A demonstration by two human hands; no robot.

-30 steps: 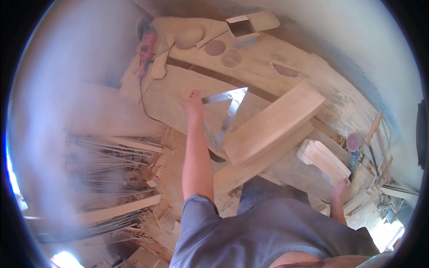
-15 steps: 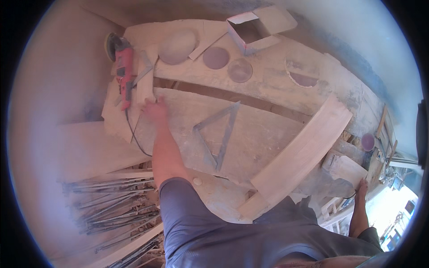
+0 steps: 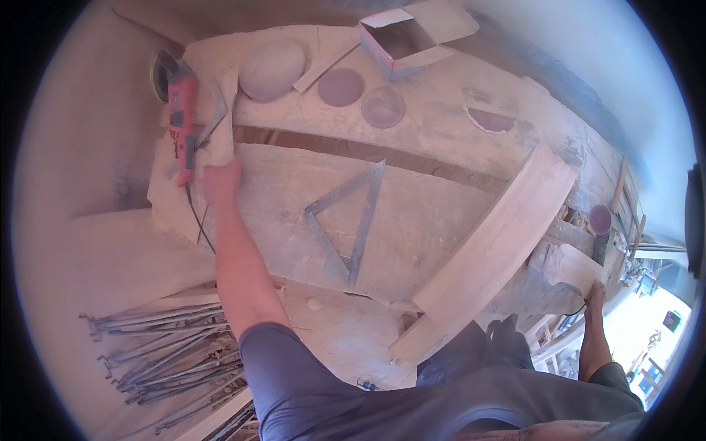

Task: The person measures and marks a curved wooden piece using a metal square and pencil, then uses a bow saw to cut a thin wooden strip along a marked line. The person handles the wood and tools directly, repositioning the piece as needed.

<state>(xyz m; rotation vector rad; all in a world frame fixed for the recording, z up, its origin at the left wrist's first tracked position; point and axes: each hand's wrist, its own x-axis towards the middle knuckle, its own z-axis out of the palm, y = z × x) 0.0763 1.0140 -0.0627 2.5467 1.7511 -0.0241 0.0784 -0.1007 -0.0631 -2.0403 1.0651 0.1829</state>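
Observation:
My left hand (image 3: 222,182) is closed around the near end of a narrow pale board (image 3: 223,132) at the left of the workbench. A red angle grinder (image 3: 182,117) with a round disc lies just left of that board, next to a metal angle piece (image 3: 215,116). At the far right, my right hand (image 3: 595,295) grips the near corner of a short pale wooden block (image 3: 572,266); its fingers are partly hidden. Between the hands, a triangular metal frame (image 3: 368,213) lies flat. A wide, curved wooden plank (image 3: 500,235) crosses the bench nearer my right hand.
Along the bench's far side lie round sanding discs (image 3: 341,87), a thin wood strip (image 3: 327,67) and an opened cardboard box (image 3: 401,44). A long gap (image 3: 353,153) splits the dusty benchtop (image 3: 419,213). Long metal clamps (image 3: 169,345) are stacked at lower left. The grinder's cord (image 3: 198,220) hangs nearby.
My left hand has come nearer and closed over the board's end, its fingers less spread. The wooden block at my right hand has tilted slightly. The whole view has shifted a little.

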